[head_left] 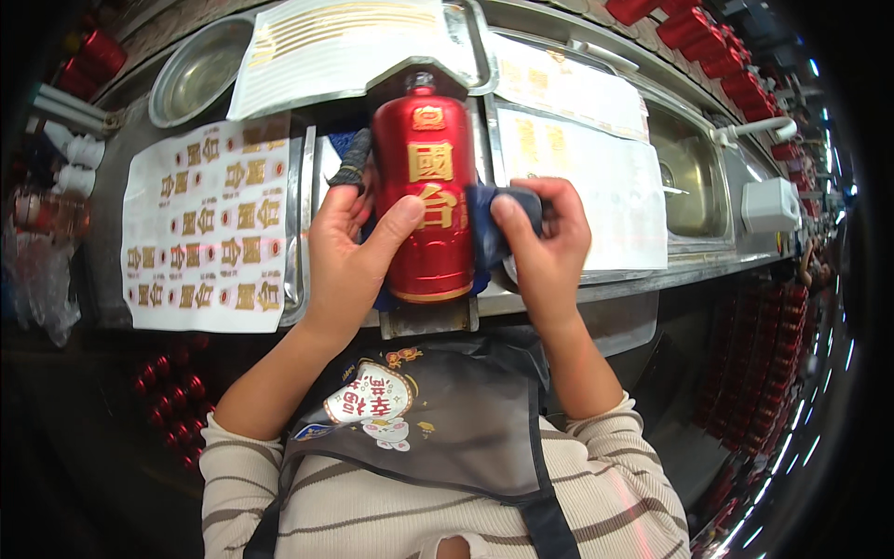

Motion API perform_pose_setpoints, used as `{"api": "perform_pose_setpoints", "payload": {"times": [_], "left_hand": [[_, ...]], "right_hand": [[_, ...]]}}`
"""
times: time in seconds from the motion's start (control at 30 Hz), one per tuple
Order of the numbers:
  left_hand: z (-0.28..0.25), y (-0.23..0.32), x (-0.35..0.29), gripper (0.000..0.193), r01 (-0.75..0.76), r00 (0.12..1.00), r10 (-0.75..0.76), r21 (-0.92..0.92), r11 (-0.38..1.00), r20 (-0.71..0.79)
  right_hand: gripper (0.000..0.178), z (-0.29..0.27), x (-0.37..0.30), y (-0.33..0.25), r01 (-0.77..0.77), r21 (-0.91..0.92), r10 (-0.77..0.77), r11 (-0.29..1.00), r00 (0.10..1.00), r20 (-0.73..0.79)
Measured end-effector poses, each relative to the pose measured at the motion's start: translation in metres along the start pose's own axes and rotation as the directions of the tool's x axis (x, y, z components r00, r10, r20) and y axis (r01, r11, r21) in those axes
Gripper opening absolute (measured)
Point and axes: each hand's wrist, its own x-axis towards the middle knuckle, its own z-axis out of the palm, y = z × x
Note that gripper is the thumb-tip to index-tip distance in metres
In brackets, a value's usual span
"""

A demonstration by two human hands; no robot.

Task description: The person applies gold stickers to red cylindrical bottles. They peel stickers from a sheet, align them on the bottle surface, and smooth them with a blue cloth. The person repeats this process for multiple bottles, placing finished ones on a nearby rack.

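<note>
A glossy red bottle (426,177) with raised gold characters and a gold base band lies on a support in front of me, its dark neck pointing away. My left hand (352,244) holds the bottle's left side, thumb pressed on its front; a dark cover wraps one finger. In my right hand (540,238) is a folded dark blue cloth (494,228), pinched under the thumb and touching the bottle's right side. More blue fabric shows beneath the bottle, and a metal bracket (428,319) projects at its near end.
White sheets of gold character decals (207,224) lie left; further sheets (596,186) lie right, and a striped gold sheet (340,47) lies at the back. A metal bowl (200,70) stands back left. Right are a sink (694,172), a faucet (764,130) and a white jug (771,205).
</note>
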Motion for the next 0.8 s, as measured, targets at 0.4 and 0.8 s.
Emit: {"api": "perform_pose_setpoints", "payload": {"times": [0.4, 0.8], "left_hand": [[0.004, 0.014, 0.006, 0.035, 0.221, 0.975, -0.223, -0.147, 0.964, 0.003], [-0.038, 0.007, 0.002, 0.015, 0.116, 0.986, -0.126, -0.095, 0.989, -0.107]], "right_hand": [[0.016, -0.129, 0.041, 0.034, -0.329, -0.187, 0.322, 0.925, 0.944, -0.072], [0.071, -0.288, 0.095, 0.044, -0.335, -0.895, 0.034, 0.295, 0.940, -0.341]]}}
